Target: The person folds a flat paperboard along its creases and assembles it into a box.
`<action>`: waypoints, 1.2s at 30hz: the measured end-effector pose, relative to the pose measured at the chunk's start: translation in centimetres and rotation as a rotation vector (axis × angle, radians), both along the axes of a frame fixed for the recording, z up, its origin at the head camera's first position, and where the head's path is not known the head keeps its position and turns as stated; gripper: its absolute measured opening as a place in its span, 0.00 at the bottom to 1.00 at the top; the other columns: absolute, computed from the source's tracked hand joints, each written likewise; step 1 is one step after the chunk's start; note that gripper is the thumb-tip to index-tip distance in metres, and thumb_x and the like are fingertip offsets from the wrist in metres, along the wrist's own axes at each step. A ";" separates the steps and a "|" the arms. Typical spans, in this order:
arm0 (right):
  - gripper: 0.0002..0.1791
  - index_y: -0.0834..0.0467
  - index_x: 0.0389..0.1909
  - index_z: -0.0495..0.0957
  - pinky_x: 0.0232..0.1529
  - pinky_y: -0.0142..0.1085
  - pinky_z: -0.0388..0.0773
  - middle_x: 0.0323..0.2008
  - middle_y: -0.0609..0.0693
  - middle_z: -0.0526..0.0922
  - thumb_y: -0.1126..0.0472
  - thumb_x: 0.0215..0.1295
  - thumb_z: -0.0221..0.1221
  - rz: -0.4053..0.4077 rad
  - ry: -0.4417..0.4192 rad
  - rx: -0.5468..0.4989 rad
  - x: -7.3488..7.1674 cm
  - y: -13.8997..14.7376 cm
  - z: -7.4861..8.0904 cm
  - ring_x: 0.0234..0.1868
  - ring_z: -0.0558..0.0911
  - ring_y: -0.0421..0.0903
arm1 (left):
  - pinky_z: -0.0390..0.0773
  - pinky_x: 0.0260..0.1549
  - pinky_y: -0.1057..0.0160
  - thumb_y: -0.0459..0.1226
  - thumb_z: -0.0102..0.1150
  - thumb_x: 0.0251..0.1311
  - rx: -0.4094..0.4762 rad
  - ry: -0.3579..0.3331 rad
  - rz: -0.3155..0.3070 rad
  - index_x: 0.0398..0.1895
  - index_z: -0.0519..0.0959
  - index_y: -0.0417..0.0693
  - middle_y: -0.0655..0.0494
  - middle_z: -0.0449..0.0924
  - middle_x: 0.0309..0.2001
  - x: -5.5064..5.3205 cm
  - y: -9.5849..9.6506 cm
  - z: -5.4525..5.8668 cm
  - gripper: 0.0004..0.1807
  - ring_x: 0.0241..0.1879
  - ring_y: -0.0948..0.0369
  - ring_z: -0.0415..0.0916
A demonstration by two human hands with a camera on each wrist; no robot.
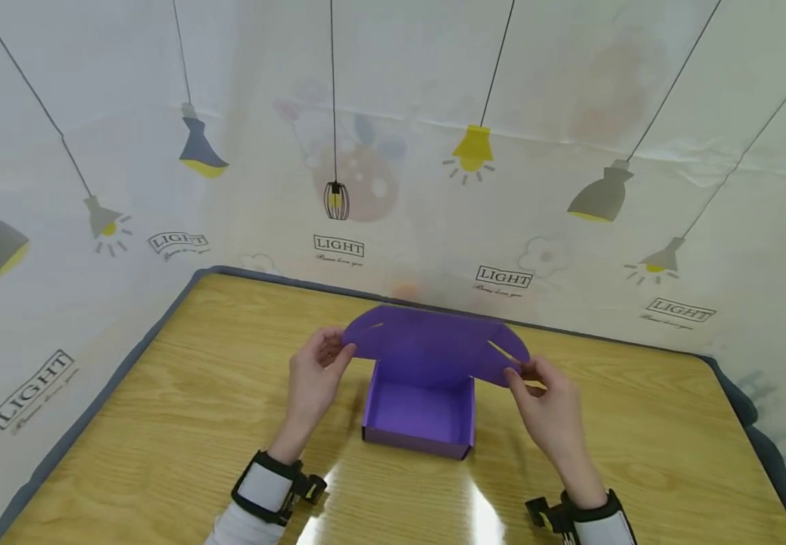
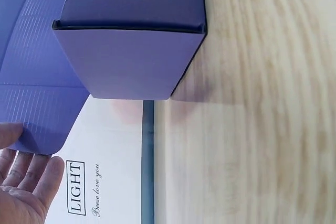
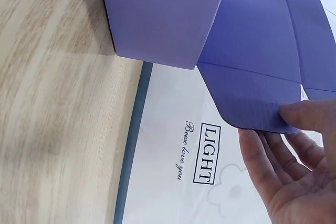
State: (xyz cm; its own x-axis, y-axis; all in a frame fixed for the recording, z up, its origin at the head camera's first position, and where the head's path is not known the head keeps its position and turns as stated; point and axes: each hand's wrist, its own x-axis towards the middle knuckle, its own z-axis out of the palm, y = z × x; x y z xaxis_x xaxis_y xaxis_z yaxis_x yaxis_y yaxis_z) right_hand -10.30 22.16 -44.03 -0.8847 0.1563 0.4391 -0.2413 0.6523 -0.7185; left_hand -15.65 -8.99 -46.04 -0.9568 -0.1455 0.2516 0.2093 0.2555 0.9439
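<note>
A purple cardboard box (image 1: 420, 412) stands on the wooden table with its lid (image 1: 434, 341) raised at the back and side flaps spread outward. My left hand (image 1: 314, 375) pinches the lid's left flap between thumb and fingers. On the other side, my right hand (image 1: 553, 405) pinches the right flap the same way. The left wrist view shows the thumb on the inner face of the flap (image 2: 42, 119), fingers behind it. Similarly, the right wrist view has the thumb over the corner of the right flap (image 3: 252, 100). The box's inside shows only its purple floor and walls.
The wood-grain table (image 1: 216, 363) surrounds the box and ends at a dark edge strip (image 1: 297, 281). Behind it hangs a pale sheet (image 1: 420, 250) printed with lamps and the word LIGHT. Each wrist wears a strap (image 1: 266, 484) with a small camera.
</note>
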 end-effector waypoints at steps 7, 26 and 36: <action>0.02 0.65 0.39 0.85 0.39 0.13 0.80 0.34 0.58 0.90 0.70 0.69 0.66 -0.010 -0.034 0.021 0.2 0.4 0.2 0.35 0.80 0.21 | 0.85 0.45 0.76 0.31 0.71 0.65 0.034 0.024 -0.016 0.49 0.85 0.38 0.40 0.90 0.44 0.2 -0.4 0.4 0.12 0.43 0.62 0.87; 0.08 0.67 0.44 0.90 0.36 0.13 0.81 0.37 0.59 0.93 0.73 0.66 0.67 0.045 0.091 0.072 0.4 0.5 0.2 0.36 0.83 0.24 | 0.85 0.40 0.76 0.32 0.68 0.67 -0.007 0.009 -0.020 0.41 0.87 0.38 0.41 0.90 0.41 0.5 -0.2 1.1 0.05 0.42 0.60 0.87; 0.07 0.66 0.41 0.91 0.31 0.14 0.79 0.39 0.61 0.93 0.72 0.66 0.67 0.060 0.093 0.054 0.7 0.1 0.6 0.33 0.82 0.24 | 0.85 0.36 0.73 0.34 0.68 0.68 -0.013 -0.002 -0.066 0.42 0.88 0.44 0.46 0.91 0.42 1.2 0.5 1.1 0.04 0.44 0.57 0.87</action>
